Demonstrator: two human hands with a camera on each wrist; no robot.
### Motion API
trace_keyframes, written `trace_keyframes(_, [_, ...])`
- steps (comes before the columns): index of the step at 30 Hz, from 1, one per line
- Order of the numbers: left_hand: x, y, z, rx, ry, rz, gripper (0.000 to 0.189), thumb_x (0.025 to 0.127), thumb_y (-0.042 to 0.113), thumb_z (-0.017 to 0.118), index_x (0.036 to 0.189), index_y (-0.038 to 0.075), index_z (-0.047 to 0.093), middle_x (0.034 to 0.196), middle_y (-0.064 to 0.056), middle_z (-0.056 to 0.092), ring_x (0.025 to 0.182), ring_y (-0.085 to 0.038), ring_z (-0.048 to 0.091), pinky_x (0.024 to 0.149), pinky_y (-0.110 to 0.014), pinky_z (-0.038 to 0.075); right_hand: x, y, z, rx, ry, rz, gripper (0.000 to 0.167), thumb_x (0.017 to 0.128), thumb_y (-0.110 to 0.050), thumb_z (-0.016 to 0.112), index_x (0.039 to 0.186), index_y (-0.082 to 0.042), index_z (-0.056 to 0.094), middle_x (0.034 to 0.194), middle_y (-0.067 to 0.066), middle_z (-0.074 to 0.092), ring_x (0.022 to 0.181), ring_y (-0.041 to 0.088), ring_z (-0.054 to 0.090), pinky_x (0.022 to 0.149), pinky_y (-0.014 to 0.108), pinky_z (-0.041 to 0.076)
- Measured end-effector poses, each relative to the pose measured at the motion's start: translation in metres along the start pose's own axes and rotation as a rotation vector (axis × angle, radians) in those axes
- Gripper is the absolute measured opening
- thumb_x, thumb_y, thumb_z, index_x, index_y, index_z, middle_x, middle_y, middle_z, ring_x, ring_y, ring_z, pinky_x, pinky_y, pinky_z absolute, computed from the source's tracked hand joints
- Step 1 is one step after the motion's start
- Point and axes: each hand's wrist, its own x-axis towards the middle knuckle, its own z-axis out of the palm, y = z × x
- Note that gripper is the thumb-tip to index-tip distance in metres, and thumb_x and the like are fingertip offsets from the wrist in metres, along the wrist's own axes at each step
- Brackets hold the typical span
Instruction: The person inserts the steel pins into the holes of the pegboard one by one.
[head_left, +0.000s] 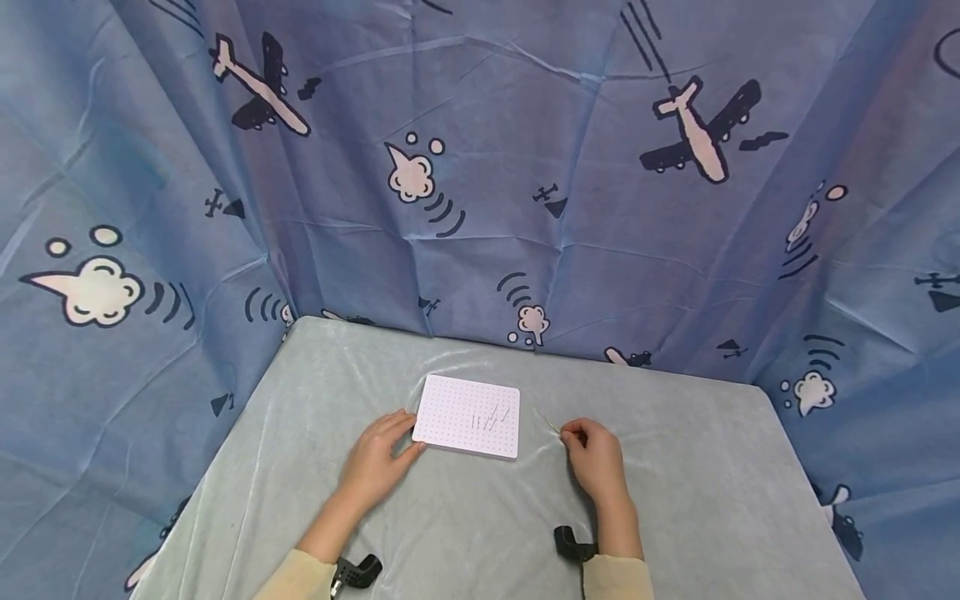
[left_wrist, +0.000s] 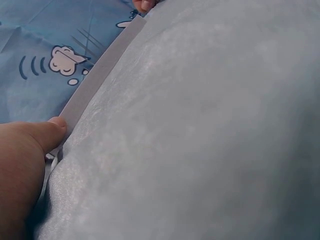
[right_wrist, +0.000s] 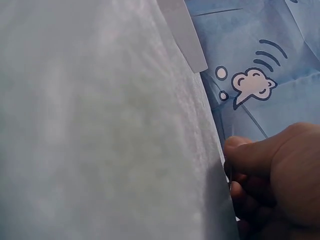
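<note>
A white board [head_left: 450, 408] covered with a grid of small dots lies flat on the cloth. Several thin dark sticks [head_left: 491, 417] are on its right half; whether they lie on it or stand in it is too small to tell. My left hand [head_left: 377, 462] holds the board's near left corner, fingers at the left side and thumb on the front edge, as the thumb [left_wrist: 56, 131] shows in the left wrist view. To the right of the board, apart from it, my right hand [head_left: 596, 458] pinches a thin metal needle-like stick [head_left: 550, 422] pointing up-left. My palm hides its lower end.
A pale grey-green cloth [head_left: 315, 375] with soft wrinkles covers the table. Behind and on both sides hangs a blue curtain [head_left: 480, 108] printed with airplanes and clouds. Black camera mounts [head_left: 573, 546] sit at both wrists.
</note>
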Motion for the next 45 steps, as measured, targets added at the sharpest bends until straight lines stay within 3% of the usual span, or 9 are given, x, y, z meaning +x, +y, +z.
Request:
trace_keyframes(10, [0.0, -0.002, 0.001, 0.005, 0.001, 0.001, 0.05, 0.09, 0.026, 0.093, 0.134, 0.006, 0.078, 0.14, -0.015, 0.072, 0.138, -0.039, 0.063, 0.12, -0.055, 0.049, -0.001, -0.007, 0.005, 0.036, 0.024, -0.004, 0.004, 0.107, -0.008, 0.071, 0.105, -0.005, 0.074, 0.091, 0.006, 0.07, 0.082, 0.02, 0.06, 0.072, 0.034, 0.05])
trace_keyframes(19, [0.0, -0.004, 0.0, 0.0, 0.004, 0.004, 0.05, 0.09, 0.026, 0.093, 0.134, 0.006, 0.078, 0.14, -0.015, 0.073, 0.138, -0.038, 0.063, 0.12, -0.054, 0.049, -0.002, -0.029, 0.02, 0.215, 0.009, -0.025, 0.006, 0.102, -0.006, 0.077, 0.104, -0.002, 0.073, 0.089, 0.005, 0.072, 0.077, 0.016, 0.064, 0.065, 0.023, 0.054])
trace_keyframes(30, [0.001, -0.006, 0.003, 0.022, 0.007, 0.02, 0.05, 0.092, 0.027, 0.092, 0.135, 0.007, 0.077, 0.14, -0.015, 0.072, 0.138, -0.039, 0.063, 0.12, -0.056, 0.049, -0.005, -0.054, 0.034, 0.316, -0.023, -0.075, 0.008, 0.096, -0.001, 0.08, 0.101, 0.0, 0.075, 0.092, 0.008, 0.073, 0.082, 0.018, 0.068, 0.071, 0.022, 0.057])
trace_keyframes(40, [0.003, -0.003, 0.001, 0.002, -0.011, 0.013, 0.05, 0.092, 0.028, 0.092, 0.135, 0.007, 0.077, 0.142, -0.016, 0.071, 0.139, -0.039, 0.063, 0.121, -0.056, 0.048, -0.007, -0.067, 0.045, 0.403, 0.0, -0.102, 0.011, 0.091, 0.005, 0.082, 0.095, -0.004, 0.077, 0.088, 0.008, 0.075, 0.079, 0.017, 0.069, 0.068, 0.019, 0.058])
trace_keyframes(45, [0.002, -0.004, 0.001, 0.014, -0.008, 0.012, 0.05, 0.092, 0.028, 0.092, 0.135, 0.008, 0.078, 0.141, -0.015, 0.072, 0.138, -0.038, 0.063, 0.12, -0.055, 0.049, -0.007, -0.071, 0.05, 0.387, 0.0, -0.114, 0.012, 0.091, 0.004, 0.083, 0.094, -0.007, 0.078, 0.088, 0.005, 0.075, 0.077, 0.016, 0.069, 0.068, 0.02, 0.058])
